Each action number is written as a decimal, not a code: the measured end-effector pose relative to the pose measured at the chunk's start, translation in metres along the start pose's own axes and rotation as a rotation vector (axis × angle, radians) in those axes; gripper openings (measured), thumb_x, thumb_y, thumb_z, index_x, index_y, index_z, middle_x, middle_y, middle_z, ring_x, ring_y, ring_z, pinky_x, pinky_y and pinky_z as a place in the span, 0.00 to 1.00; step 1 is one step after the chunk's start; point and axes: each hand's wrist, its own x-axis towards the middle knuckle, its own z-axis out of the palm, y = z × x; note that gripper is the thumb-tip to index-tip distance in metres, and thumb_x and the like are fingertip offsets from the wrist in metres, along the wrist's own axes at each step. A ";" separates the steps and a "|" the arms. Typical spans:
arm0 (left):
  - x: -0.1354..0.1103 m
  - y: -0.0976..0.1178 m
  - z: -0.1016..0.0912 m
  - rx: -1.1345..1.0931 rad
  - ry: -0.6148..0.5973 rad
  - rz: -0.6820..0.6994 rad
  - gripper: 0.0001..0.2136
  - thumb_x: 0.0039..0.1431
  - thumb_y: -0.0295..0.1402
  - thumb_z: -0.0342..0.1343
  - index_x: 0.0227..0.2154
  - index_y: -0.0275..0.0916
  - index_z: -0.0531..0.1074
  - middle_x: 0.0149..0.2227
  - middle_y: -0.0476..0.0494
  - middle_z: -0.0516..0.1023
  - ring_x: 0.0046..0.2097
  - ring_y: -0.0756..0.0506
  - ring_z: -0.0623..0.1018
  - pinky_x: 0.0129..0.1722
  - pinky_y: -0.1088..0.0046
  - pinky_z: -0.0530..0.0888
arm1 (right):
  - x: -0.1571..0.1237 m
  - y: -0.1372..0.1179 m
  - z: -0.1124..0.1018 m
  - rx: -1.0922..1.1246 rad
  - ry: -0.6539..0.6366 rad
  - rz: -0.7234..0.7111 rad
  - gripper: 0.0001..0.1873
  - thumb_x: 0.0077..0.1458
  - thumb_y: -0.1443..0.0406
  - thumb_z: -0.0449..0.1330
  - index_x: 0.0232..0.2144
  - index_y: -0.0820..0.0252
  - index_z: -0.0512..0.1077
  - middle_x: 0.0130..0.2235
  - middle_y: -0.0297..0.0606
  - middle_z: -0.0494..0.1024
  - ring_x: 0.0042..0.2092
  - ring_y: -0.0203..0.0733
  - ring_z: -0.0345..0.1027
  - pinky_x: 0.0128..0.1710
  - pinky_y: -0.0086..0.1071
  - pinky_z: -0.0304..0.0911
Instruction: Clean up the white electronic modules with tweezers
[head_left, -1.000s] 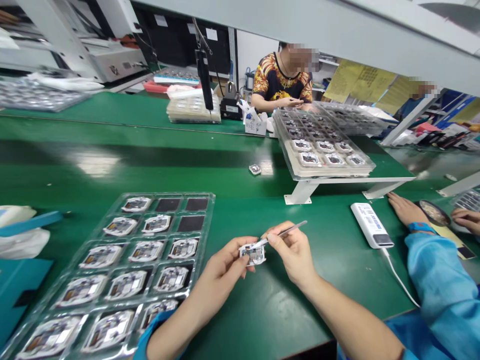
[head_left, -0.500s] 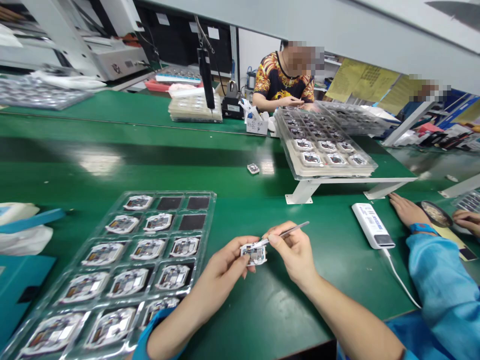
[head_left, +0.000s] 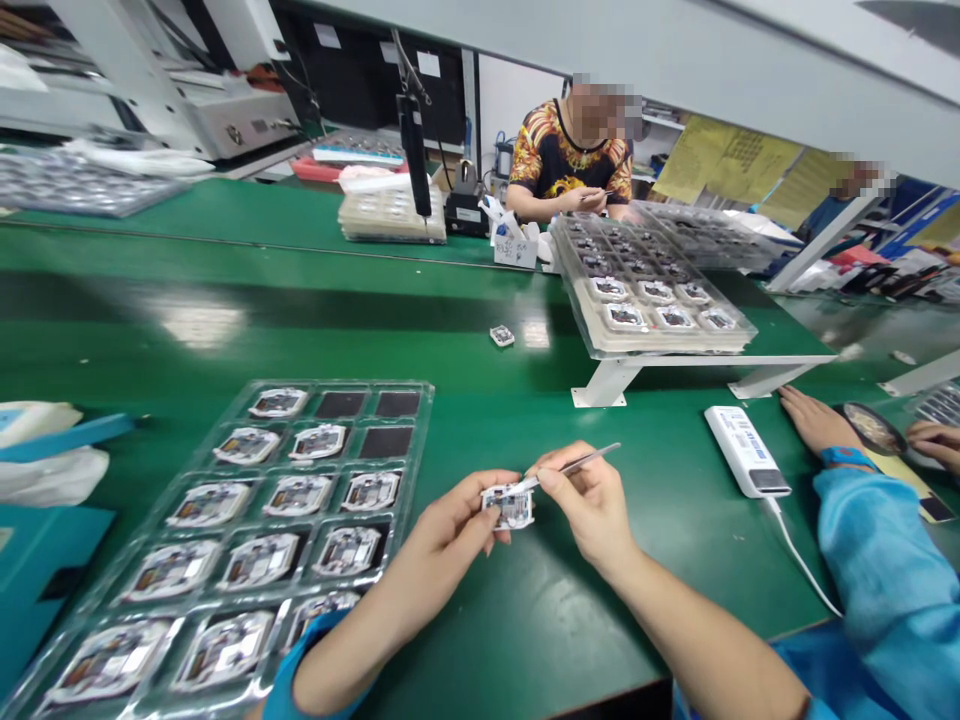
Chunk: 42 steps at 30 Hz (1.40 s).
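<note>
My left hand [head_left: 461, 520] grips a small white-framed electronic assembly [head_left: 513, 508] by its left side, with the circuitry facing up. In my right hand [head_left: 589, 500] is a pair of metal tweezers [head_left: 589, 460], pinched between thumb and fingers. Its tip reaches the upper edge of the assembly; exactly what it touches is too small to tell. To the left lies a clear plastic tray [head_left: 424, 425] with similar assemblies in most of its pockets and dark pads showing in a few. A lone assembly [head_left: 502, 336] rests on the green table farther back.
A white metal stand [head_left: 600, 382] bears stacked trays [head_left: 675, 345]. A white corded device [head_left: 744, 450] lies at right, near a co-worker's blue sleeve [head_left: 877, 540]. An electric screwdriver [head_left: 414, 155] hangs at the back. Another person [head_left: 570, 160] sits opposite.
My hands, the assembly and the tweezers have barely moved. The person opposite has shifted slightly, hands a little raised. The view has moved very slightly.
</note>
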 end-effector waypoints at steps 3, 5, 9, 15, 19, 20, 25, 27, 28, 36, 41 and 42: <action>0.000 0.000 -0.001 -0.004 -0.005 -0.002 0.16 0.57 0.37 0.56 0.46 0.36 0.73 0.31 0.47 0.77 0.30 0.47 0.73 0.30 0.72 0.69 | 0.000 -0.001 -0.001 -0.017 -0.027 -0.006 0.07 0.50 0.61 0.70 0.28 0.56 0.76 0.29 0.33 0.82 0.32 0.39 0.75 0.34 0.32 0.69; 0.000 -0.001 -0.001 -0.009 -0.010 -0.006 0.15 0.57 0.37 0.56 0.46 0.37 0.74 0.31 0.46 0.77 0.30 0.47 0.73 0.30 0.72 0.69 | 0.000 -0.002 -0.003 -0.043 -0.038 -0.008 0.07 0.50 0.62 0.70 0.28 0.56 0.76 0.29 0.33 0.82 0.31 0.39 0.75 0.34 0.32 0.68; 0.000 -0.001 -0.002 -0.018 -0.017 -0.013 0.16 0.57 0.38 0.58 0.46 0.37 0.74 0.31 0.46 0.77 0.30 0.47 0.73 0.30 0.72 0.70 | 0.001 -0.004 -0.004 -0.103 -0.039 -0.017 0.07 0.51 0.62 0.69 0.27 0.56 0.76 0.28 0.34 0.81 0.31 0.38 0.74 0.33 0.31 0.67; 0.001 0.001 0.000 -0.038 0.003 -0.018 0.16 0.57 0.40 0.59 0.44 0.37 0.76 0.27 0.48 0.76 0.28 0.48 0.72 0.28 0.72 0.69 | 0.001 -0.006 -0.002 -0.140 -0.020 -0.019 0.08 0.51 0.61 0.69 0.27 0.57 0.75 0.28 0.35 0.81 0.30 0.40 0.75 0.32 0.33 0.69; 0.001 0.001 0.001 -0.078 0.018 -0.035 0.14 0.57 0.41 0.59 0.40 0.37 0.76 0.26 0.48 0.76 0.28 0.47 0.72 0.27 0.72 0.67 | 0.000 -0.005 0.000 -0.112 -0.023 -0.015 0.08 0.51 0.60 0.69 0.27 0.56 0.75 0.28 0.34 0.81 0.29 0.39 0.74 0.31 0.33 0.70; 0.001 0.000 0.001 -0.099 0.027 -0.040 0.14 0.57 0.41 0.59 0.39 0.36 0.76 0.26 0.48 0.76 0.28 0.47 0.72 0.27 0.72 0.67 | -0.001 -0.005 0.000 -0.100 -0.025 -0.021 0.08 0.51 0.60 0.69 0.27 0.56 0.75 0.28 0.34 0.81 0.29 0.39 0.75 0.30 0.33 0.71; 0.000 0.002 0.003 -0.230 0.084 -0.081 0.14 0.58 0.40 0.59 0.41 0.35 0.76 0.27 0.46 0.78 0.28 0.47 0.72 0.28 0.71 0.67 | -0.002 -0.004 -0.001 -0.101 0.022 -0.152 0.03 0.53 0.65 0.68 0.30 0.55 0.76 0.32 0.35 0.81 0.35 0.40 0.77 0.37 0.34 0.72; -0.001 0.004 0.003 -0.270 0.087 -0.107 0.14 0.58 0.40 0.59 0.41 0.35 0.76 0.27 0.46 0.79 0.29 0.47 0.72 0.30 0.70 0.68 | -0.003 -0.005 -0.001 -0.139 0.038 -0.231 0.03 0.54 0.66 0.67 0.32 0.55 0.76 0.33 0.36 0.82 0.37 0.42 0.77 0.39 0.36 0.73; -0.001 0.005 0.003 -0.284 0.085 -0.118 0.14 0.58 0.40 0.60 0.41 0.35 0.76 0.28 0.46 0.79 0.29 0.46 0.73 0.30 0.70 0.68 | -0.004 -0.005 -0.001 -0.168 0.035 -0.264 0.03 0.54 0.66 0.67 0.32 0.55 0.76 0.34 0.37 0.82 0.37 0.42 0.77 0.39 0.37 0.73; -0.003 0.006 0.004 -0.265 0.058 -0.124 0.14 0.58 0.41 0.59 0.40 0.35 0.76 0.26 0.46 0.79 0.28 0.47 0.73 0.32 0.69 0.68 | -0.006 -0.003 -0.001 -0.282 0.098 -0.311 0.02 0.55 0.66 0.67 0.30 0.55 0.77 0.31 0.37 0.82 0.35 0.44 0.77 0.37 0.38 0.73; -0.004 0.008 0.005 -0.303 0.075 -0.122 0.11 0.58 0.40 0.58 0.37 0.37 0.75 0.28 0.45 0.80 0.28 0.46 0.73 0.32 0.69 0.68 | -0.002 -0.005 -0.002 -0.222 0.183 -0.204 0.04 0.53 0.64 0.68 0.29 0.55 0.76 0.30 0.35 0.81 0.34 0.42 0.76 0.37 0.35 0.72; -0.004 0.008 0.005 -0.314 0.080 -0.117 0.11 0.58 0.40 0.58 0.37 0.37 0.75 0.29 0.45 0.80 0.29 0.46 0.74 0.32 0.69 0.68 | -0.002 -0.006 -0.001 -0.191 0.173 -0.199 0.05 0.53 0.63 0.68 0.29 0.55 0.76 0.30 0.35 0.81 0.34 0.42 0.77 0.36 0.35 0.72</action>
